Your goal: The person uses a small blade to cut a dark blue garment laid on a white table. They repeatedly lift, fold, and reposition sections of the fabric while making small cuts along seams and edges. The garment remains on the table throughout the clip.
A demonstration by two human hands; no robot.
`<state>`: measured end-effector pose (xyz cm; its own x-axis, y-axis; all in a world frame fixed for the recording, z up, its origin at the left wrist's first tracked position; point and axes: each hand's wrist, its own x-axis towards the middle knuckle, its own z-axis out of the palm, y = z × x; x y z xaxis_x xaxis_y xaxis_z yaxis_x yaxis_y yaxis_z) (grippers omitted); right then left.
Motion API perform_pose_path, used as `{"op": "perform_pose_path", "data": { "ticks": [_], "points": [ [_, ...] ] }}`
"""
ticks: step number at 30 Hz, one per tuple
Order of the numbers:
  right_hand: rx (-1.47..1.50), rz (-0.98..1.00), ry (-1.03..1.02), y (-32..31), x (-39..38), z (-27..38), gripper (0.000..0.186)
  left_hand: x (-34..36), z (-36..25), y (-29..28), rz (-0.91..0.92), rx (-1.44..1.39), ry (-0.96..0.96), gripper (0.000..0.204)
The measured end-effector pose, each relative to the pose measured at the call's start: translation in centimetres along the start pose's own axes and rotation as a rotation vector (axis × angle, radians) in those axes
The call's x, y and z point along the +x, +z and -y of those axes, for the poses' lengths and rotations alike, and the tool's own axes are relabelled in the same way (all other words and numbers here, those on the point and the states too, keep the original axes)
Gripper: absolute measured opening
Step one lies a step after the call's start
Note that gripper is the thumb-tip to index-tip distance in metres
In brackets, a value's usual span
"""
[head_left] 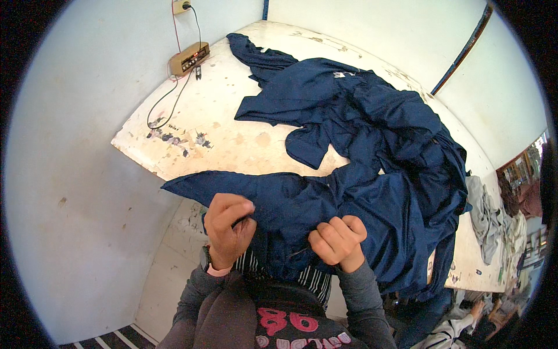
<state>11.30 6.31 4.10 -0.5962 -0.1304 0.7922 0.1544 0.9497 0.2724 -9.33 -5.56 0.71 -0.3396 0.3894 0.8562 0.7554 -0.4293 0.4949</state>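
Observation:
A large pile of navy fabric (401, 227) lies crumpled over the white work table, its near part spread across my lap. My left hand (229, 227) is raised over this near part at the left, fingers curled into a pinch; what they hold is too small to make out. My right hand (338, 241) is closed in a fist on the cloth to the right, knuckles up, gripping it. A thin line below that fist is too small to identify.
A small tan electrical device (189, 58) with cables sits at the table's (142, 148) back left, wired to a wall socket (181, 7). Walls enclose the left and back. Pale grey garments (485, 221) lie at the right, where another person's hand (476, 308) shows low down.

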Motion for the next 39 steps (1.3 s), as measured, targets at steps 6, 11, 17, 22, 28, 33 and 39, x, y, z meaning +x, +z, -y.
{"op": "perform_pose_path", "data": {
  "ticks": [6, 11, 17, 22, 28, 33, 39],
  "points": [
    [-0.091, 0.056, -0.01, -1.5, -1.1, 0.4, 0.016, 2.6, 1.1, -1.0, 0.168, 0.387, -0.005, 0.048],
    [-0.086, 0.037, 0.227, -4.3, -1.7, -1.6, 0.024, 1.8, 4.2, -2.5, 0.2, 0.535, -0.177, 0.036],
    [0.305, -0.293, 0.675, -5.9, -0.6, -5.4, 0.013, 2.0, 4.4, -2.8, 0.342, 0.124, -0.537, 0.008],
    [0.233, -0.329, 1.014, -8.7, 0.1, -10.2, 0.016, 2.2, 7.7, -8.6, 0.866, -0.52, -0.816, 0.027],
    [0.236, -0.419, 1.021, -10.5, -2.3, -16.2, 0.016, 3.5, 8.7, -14.0, 0.613, -0.658, -1.018, 0.04],
    [0.19, -0.416, 1.018, -12.9, -4.8, -20.1, 0.01, 3.1, 11.9, -19.1, 0.348, -0.467, -0.969, 0.054],
    [0.118, -0.461, 1.059, -15.4, -6.2, -22.7, 0.01, 3.7, 15.7, -22.6, 0.272, -0.31, -0.898, 0.053]
  ]
}}
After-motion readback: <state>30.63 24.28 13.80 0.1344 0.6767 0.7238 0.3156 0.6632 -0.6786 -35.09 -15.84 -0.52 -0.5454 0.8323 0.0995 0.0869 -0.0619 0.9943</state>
